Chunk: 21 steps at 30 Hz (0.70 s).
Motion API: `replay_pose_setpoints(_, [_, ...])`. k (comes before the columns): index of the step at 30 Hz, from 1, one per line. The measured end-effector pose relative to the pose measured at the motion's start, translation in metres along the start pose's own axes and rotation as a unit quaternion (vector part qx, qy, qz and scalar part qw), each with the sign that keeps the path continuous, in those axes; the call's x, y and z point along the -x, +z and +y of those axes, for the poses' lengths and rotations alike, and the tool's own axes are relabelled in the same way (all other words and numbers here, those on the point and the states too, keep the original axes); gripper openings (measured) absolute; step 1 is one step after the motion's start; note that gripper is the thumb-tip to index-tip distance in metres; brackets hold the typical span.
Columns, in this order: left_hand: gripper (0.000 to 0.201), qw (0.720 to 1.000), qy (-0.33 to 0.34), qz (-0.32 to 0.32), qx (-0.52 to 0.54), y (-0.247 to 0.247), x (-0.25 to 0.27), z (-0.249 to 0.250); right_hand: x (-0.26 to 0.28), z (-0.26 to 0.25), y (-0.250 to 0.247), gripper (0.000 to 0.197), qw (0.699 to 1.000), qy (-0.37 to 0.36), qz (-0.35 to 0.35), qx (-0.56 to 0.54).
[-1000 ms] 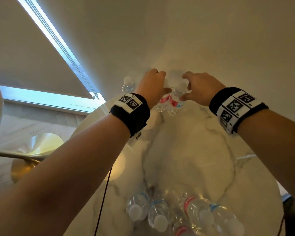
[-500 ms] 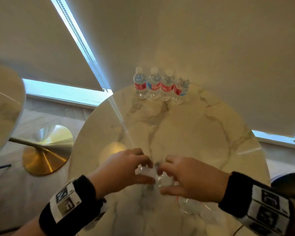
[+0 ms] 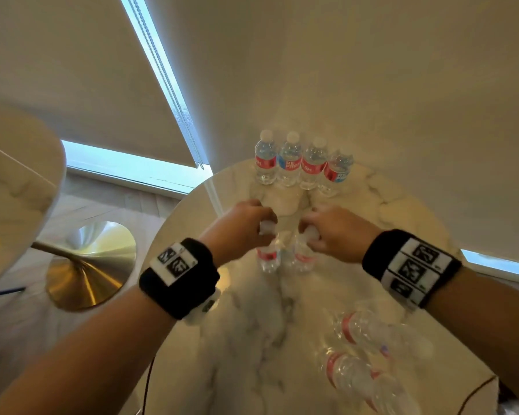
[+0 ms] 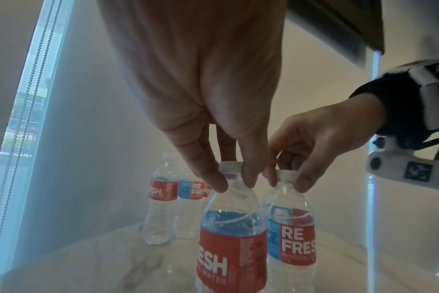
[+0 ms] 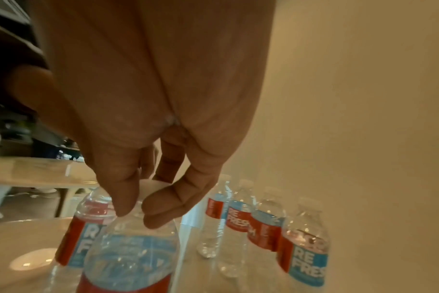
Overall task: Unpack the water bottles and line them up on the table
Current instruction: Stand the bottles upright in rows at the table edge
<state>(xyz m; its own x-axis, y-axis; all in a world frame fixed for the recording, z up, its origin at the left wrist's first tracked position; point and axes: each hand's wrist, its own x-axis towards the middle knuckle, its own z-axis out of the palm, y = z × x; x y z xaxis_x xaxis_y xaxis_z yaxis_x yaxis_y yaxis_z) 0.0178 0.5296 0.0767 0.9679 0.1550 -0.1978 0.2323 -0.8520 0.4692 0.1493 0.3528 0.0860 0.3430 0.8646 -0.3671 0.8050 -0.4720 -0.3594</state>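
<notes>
Since a moment ago we've lifted two more clear plastic water bottles: left hand [image 3: 240, 227] pinches one bottle [image 3: 268, 257] by its cap, right hand [image 3: 336, 232] the other [image 3: 303, 256], mid-desk [image 3: 402, 211], heading for the far row of four [image 3: 301, 166]. Two more lie near right [image 3: 366, 354].

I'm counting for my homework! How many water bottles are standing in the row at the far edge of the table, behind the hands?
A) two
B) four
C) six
B: the head view shows four upright bottles side by side at the table's far edge, while the left hand and the right hand each pinch one more bottle by its cap, nearer the person.
</notes>
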Motion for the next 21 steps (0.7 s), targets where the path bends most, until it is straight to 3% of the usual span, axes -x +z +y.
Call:
replay_pose_setpoints(8, [0.032, 0.997, -0.024, 0.076, -0.012, -0.039, -0.092, -0.031, -0.092, 0.027, -0.039, 0.025, 0.994, 0.046, 0.096, -0.030])
replay_pose_setpoints(16, [0.032, 0.995, -0.032, 0.088, -0.023, -0.039, -0.118, -0.039, -0.126, 0.027, -0.044, 0.029, 0.989, 0.057, 0.131, -0.041])
replay_pose_setpoints(18, [0.035, 0.995, -0.048, 0.086, -0.007, -0.039, -0.118, -0.040, -0.123, 0.026, -0.044, 0.034, 0.988, 0.066, 0.131, -0.047])
replay_pose_setpoints(21, [0.052, 0.995, -0.072, 0.065, 0.010, -0.040, -0.112, -0.040, -0.104, 0.024, -0.047, 0.061, 0.984, 0.087, 0.126, -0.091])
